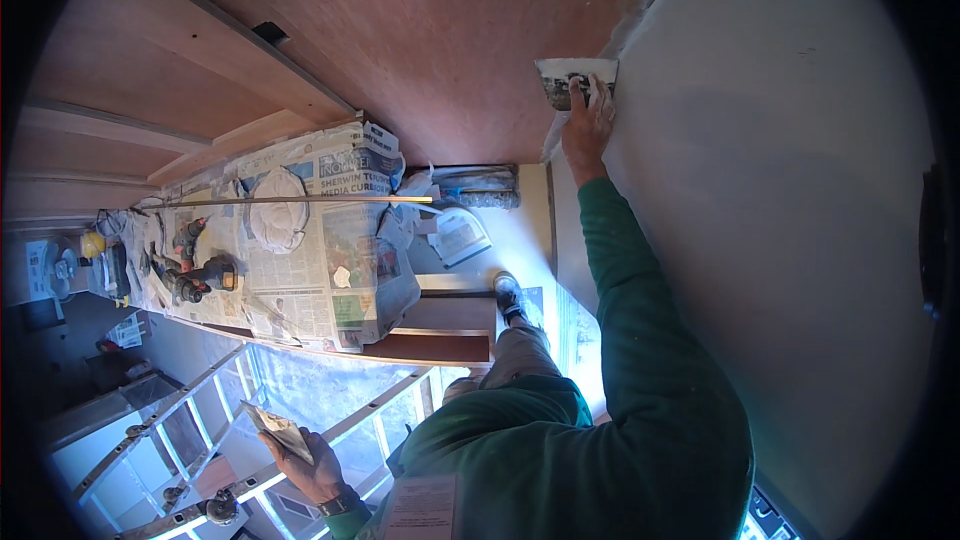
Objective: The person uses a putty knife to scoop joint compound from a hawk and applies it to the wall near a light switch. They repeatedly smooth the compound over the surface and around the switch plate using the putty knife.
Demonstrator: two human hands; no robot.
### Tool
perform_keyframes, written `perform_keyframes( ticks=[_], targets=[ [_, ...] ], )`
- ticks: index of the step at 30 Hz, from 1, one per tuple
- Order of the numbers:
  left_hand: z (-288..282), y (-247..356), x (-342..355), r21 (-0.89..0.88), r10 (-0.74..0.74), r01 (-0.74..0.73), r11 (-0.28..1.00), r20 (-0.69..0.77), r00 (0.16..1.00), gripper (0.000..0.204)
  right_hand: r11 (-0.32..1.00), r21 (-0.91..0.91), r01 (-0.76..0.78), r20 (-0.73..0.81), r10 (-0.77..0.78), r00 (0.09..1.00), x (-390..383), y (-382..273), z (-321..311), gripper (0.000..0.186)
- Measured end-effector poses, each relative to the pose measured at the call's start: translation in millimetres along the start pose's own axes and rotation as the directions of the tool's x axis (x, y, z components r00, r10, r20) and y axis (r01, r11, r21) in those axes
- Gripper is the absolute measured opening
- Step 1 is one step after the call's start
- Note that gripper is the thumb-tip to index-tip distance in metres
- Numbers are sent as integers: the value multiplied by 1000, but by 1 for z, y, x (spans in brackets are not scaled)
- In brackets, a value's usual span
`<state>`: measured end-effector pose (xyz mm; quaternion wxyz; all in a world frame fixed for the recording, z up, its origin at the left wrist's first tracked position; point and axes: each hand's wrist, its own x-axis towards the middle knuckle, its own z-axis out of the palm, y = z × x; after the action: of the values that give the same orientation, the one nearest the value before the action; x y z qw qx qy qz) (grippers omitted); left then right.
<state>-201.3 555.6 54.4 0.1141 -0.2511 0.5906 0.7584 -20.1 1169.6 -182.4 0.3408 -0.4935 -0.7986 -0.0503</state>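
Note:
My right hand (587, 140) is raised up high, its fingers closed on a wide putty knife (553, 87). The blade lies at the corner where the reddish wood panel (480, 50) meets the pale wall (800, 140). White filler (630, 30) shows as a ragged strip along that joint, and whitish smears mark my fingers. Low on the left, my left hand (315, 470) grips a flat plate (280, 428) with pale paste on its face. The grip's underside is hidden. Both arms wear green sleeves.
Newspaper (330, 230) covers a surface left of me, holding cordless drills (210, 275), a bundled white cloth (278, 210) and a long thin strip (340, 200). An aluminium ladder (345, 427) stands below my left side. A white dustpan-like thing (458, 237) lies beyond my shoe (507, 290).

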Motion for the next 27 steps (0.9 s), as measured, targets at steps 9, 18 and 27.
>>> perform_keyframes(
  ticks=[9, 18, 27],
  targets=[
    [8, -6, -18, -32, -4, 6, 999, 56, 998, 37, 964, -65, -258, 344, 265, 901, -116, -18, 22, 34],
    [-21, -3, -12, -129, -33, 77, 989, 315, 949, 33, -390, 425, -817, 820, 548, 165, -278, -82, -59, 23],
    [-73, -8, -14, -190, -71, 313, 930, 745, 663, 54, -569, 494, -657, 787, -28, 616, -254, -195, -290, 31]
  ],
)
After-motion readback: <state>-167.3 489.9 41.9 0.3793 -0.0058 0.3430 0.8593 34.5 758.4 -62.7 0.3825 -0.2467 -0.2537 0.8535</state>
